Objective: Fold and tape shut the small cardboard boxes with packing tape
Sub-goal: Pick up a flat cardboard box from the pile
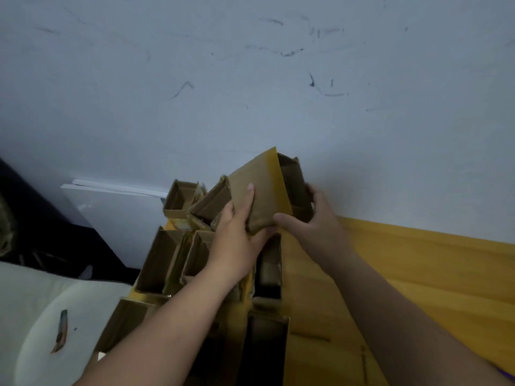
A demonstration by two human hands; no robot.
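Box (259, 196) sits tilted above the stack of open boxes (178, 257), long axis running up-right. Left hand (237, 235) clasps its near-left corner; right hand (312, 218) curls round the open right end, equally near.

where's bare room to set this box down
Bare wooden floor lies right of the box pile, bordered by the wall. The pile is crowded. Left, the white round seat holds only a knife.

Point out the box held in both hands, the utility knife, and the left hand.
held box (255, 196), head view, its flat taped face.
utility knife (61, 331), head view, mid-body.
left hand (237, 240), head view, back of hand.
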